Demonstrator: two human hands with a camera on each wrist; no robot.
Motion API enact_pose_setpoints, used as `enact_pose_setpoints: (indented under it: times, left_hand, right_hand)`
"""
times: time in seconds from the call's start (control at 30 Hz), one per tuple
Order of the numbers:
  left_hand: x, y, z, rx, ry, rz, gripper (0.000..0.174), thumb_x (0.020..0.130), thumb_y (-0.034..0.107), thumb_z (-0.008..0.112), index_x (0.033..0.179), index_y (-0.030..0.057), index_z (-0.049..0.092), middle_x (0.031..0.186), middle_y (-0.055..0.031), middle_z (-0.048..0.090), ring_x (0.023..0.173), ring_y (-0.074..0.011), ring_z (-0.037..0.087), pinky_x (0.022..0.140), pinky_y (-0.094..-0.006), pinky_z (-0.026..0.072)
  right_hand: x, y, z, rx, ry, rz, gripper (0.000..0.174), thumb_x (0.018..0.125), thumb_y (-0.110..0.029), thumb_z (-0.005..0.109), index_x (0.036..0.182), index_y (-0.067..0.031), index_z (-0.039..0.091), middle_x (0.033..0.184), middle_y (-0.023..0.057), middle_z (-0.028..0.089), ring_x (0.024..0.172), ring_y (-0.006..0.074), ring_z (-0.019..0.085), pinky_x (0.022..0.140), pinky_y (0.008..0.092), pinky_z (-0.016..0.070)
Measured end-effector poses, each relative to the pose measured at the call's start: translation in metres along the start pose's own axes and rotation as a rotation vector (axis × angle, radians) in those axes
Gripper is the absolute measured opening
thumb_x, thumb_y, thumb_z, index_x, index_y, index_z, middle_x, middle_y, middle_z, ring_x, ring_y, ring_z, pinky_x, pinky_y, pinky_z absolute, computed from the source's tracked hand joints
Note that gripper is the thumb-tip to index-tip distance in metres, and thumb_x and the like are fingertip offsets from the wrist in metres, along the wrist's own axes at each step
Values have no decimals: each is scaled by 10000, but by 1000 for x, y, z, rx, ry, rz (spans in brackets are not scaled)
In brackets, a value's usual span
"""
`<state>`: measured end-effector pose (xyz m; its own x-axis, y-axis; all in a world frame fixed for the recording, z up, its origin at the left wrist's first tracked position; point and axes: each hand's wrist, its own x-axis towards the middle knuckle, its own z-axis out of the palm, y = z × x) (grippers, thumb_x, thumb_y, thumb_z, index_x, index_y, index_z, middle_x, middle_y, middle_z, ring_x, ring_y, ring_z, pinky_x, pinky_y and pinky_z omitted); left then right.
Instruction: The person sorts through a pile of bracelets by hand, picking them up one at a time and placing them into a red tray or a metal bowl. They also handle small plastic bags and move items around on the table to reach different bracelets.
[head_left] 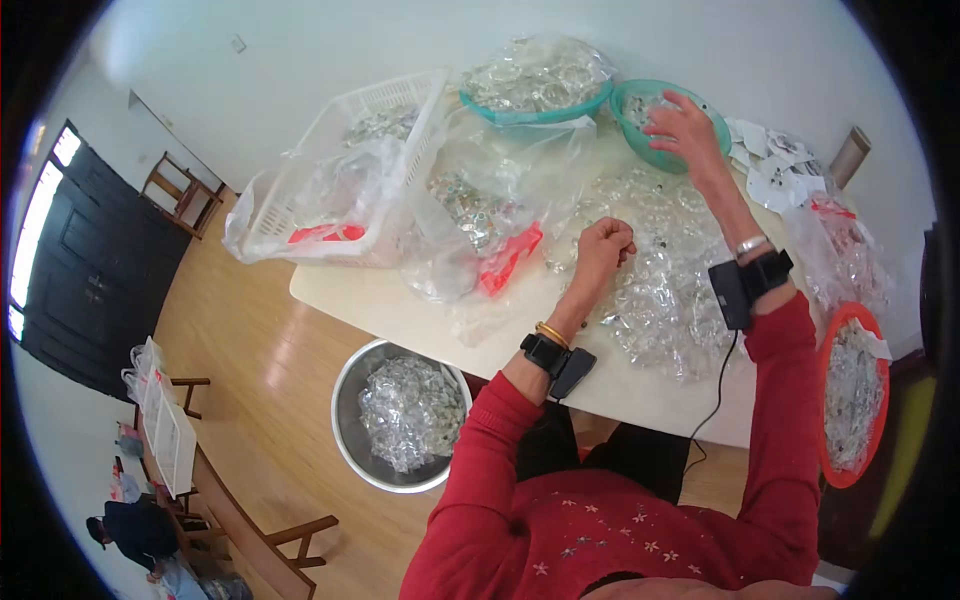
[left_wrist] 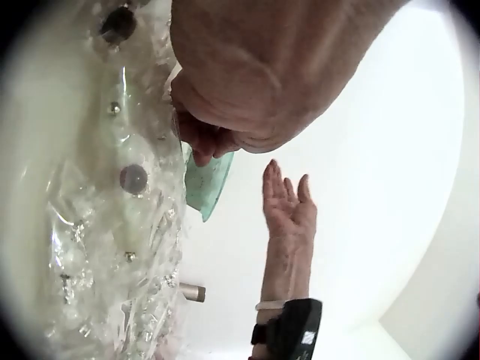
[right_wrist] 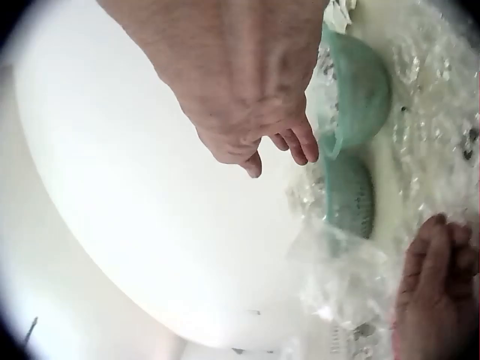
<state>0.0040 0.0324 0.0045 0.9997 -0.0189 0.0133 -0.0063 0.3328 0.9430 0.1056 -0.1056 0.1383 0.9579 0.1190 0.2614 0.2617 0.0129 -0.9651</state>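
My left hand [head_left: 605,245] is over a wide pile of small clear plastic packets [head_left: 670,300] on the table. Its fingers are curled with the thumb against them, as the right wrist view shows; no held thing shows there. My right hand [head_left: 687,130] is raised at the green bowl [head_left: 655,155], overlapping its rim in the head view. Its fingers [right_wrist: 304,142] are spread and relaxed, with nothing between them. Small pale and dark pieces lie in that bowl. In the left wrist view, round dark and silvery bits [left_wrist: 133,178] show in the clear packets.
A second green basin [head_left: 540,115] heaped with packets and a white basket [head_left: 370,250] stand behind. A clear bag with red print [head_left: 510,258] lies on the left. White cards [head_left: 780,165] and a red-orange basket [head_left: 880,395] are right; a metal basin [head_left: 350,455] stands below the table.
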Motion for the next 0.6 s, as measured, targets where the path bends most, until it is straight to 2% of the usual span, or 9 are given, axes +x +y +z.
enact_pose_setpoints:
  times: [0.13,0.23,0.27,0.3,0.37,0.4,0.5,0.6]
  left_hand:
    - [4,-2,1,66,-24,-10,70,824,65,535,845,22,585,683,-30,582,570,-77,478,522,-209,375]
    - [4,-7,2,49,-27,-36,70,824,71,541,848,26,588,682,-27,584,572,-73,479,522,-207,378]
    - [5,-5,2,65,-13,-16,72,817,67,540,841,20,589,671,-31,587,561,-72,485,512,-206,380]
    - [5,-4,3,83,7,8,74,809,63,539,834,15,589,660,-36,590,550,-72,492,502,-206,383]
    - [3,-3,4,89,-4,-8,74,811,64,540,835,16,590,663,-35,591,549,-71,487,502,-205,381]
    - [3,-2,5,98,1,-7,74,812,65,541,837,16,591,666,-35,592,548,-69,483,503,-205,378]
    - [3,0,6,118,2,-13,74,815,66,543,840,17,592,672,-34,594,548,-68,474,504,-205,374]
    - [4,0,6,132,6,-27,74,819,67,543,843,18,593,676,-33,595,548,-67,467,506,-205,371]
  right_hand:
    - [-5,48,-63,-208,166,83,494,811,-207,602,1236,5,469,966,83,623,837,163,616,685,267,504]
    - [-20,70,-112,-391,274,45,440,780,-227,625,1143,11,551,915,60,638,810,132,611,660,271,498]
    - [-23,76,-126,-402,300,64,440,780,-227,625,1143,11,551,915,60,638,810,132,611,660,271,498]
    - [-24,82,-136,-525,312,36,465,763,-250,628,1132,24,556,920,80,646,830,171,617,694,290,494]
    - [-23,93,-150,-767,316,-25,518,731,-297,633,1109,50,567,930,118,664,871,248,631,762,330,487]
    - [-23,99,-155,-769,325,-17,518,731,-297,633,1109,50,567,930,118,664,871,248,631,762,330,487]
    - [-19,116,-160,-997,191,60,543,719,-338,643,1135,5,571,1036,140,638,960,291,600,843,332,456]
    - [-17,122,-139,-1054,133,120,554,717,-364,656,1149,-27,571,1072,175,615,993,294,589,863,327,448]
